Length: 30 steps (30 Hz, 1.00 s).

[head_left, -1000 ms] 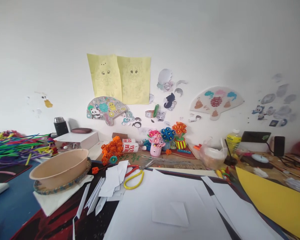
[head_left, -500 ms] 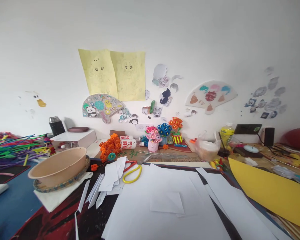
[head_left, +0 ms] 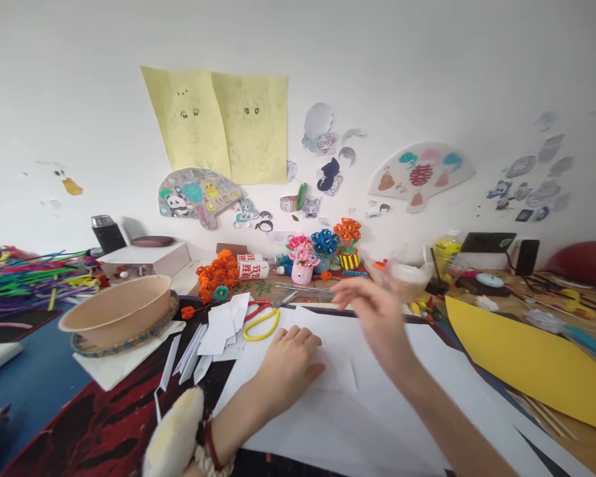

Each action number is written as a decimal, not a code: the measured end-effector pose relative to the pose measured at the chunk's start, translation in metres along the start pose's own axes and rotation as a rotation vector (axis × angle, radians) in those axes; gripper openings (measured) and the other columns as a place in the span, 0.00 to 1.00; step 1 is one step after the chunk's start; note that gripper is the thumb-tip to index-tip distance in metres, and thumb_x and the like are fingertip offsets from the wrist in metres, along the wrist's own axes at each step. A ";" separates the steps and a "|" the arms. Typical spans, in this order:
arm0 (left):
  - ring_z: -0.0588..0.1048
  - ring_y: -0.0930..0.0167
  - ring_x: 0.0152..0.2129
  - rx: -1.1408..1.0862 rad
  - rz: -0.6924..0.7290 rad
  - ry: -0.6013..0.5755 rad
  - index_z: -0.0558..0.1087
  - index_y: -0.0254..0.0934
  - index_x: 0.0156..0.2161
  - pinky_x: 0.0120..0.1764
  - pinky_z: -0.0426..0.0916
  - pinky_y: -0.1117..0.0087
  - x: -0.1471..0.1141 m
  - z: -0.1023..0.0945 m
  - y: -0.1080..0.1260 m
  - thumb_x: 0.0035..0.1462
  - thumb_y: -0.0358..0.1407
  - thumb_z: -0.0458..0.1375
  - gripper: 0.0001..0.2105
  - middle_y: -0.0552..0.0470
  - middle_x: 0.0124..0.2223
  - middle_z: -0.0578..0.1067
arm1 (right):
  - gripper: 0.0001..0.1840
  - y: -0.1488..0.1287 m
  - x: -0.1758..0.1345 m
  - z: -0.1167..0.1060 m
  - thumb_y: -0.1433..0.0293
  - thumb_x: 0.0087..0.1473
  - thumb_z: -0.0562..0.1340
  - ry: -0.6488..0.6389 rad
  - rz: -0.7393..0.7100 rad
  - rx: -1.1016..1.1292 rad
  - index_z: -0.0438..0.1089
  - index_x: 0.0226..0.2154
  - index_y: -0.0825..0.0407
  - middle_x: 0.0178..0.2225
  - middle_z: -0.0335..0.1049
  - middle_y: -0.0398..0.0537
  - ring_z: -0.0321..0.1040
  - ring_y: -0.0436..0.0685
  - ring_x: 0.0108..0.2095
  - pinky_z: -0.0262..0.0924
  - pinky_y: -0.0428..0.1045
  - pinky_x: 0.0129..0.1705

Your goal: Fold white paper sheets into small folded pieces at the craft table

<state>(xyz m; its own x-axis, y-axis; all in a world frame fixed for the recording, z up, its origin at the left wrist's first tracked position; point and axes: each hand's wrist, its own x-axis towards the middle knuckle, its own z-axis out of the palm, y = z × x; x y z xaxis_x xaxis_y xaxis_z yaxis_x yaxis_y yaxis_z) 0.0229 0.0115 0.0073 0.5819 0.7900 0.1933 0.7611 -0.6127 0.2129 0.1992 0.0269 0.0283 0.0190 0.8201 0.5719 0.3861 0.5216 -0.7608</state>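
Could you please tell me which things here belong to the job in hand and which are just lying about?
Likely belonging: white paper, beneath the left hand and right hand; perhaps the scissors.

Apparently just lying about: basin, flask, orange flowers, yellow bottle, yellow card.

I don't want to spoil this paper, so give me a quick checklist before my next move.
1. Small sheet fully in view: not ok; the left hand covers part.
2. Large white paper under the small sheet: ok.
3. Left hand pressing firmly: cannot tell.
4. Right hand free: ok; nothing shows in it.
5. Scissors out of hand: ok; they lie beside the paper slips.
6. Basin away from both hands: ok; off to the left.
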 end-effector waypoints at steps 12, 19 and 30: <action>0.69 0.68 0.30 -0.419 -0.280 0.005 0.69 0.36 0.29 0.32 0.60 0.70 -0.001 0.016 -0.030 0.47 0.33 0.62 0.05 0.52 0.32 0.73 | 0.10 0.035 -0.023 0.022 0.69 0.54 0.57 -0.467 0.207 -0.112 0.74 0.35 0.51 0.33 0.74 0.46 0.66 0.54 0.31 0.59 0.47 0.32; 0.71 0.72 0.26 -0.677 -0.322 0.177 0.68 0.37 0.30 0.30 0.60 0.73 0.004 0.000 -0.037 0.53 0.34 0.57 0.03 0.55 0.28 0.74 | 0.14 0.038 -0.018 0.012 0.59 0.53 0.60 -0.552 0.346 0.034 0.72 0.28 0.53 0.18 0.60 0.40 0.61 0.51 0.20 0.54 0.46 0.23; 0.74 0.70 0.32 -0.624 -0.192 0.159 0.73 0.38 0.31 0.37 0.64 0.72 -0.001 -0.007 -0.020 0.53 0.31 0.55 0.04 0.54 0.33 0.78 | 0.14 0.022 -0.025 0.024 0.63 0.56 0.56 -0.568 0.254 0.038 0.72 0.27 0.52 0.23 0.64 0.42 0.53 0.49 0.22 0.48 0.44 0.23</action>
<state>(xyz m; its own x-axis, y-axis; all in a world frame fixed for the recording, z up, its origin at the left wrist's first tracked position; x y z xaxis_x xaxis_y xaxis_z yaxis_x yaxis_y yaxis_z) 0.0053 0.0231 0.0095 0.3670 0.9026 0.2251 0.5110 -0.3978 0.7620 0.1852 0.0233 -0.0097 -0.3921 0.9111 0.1269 0.4005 0.2933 -0.8681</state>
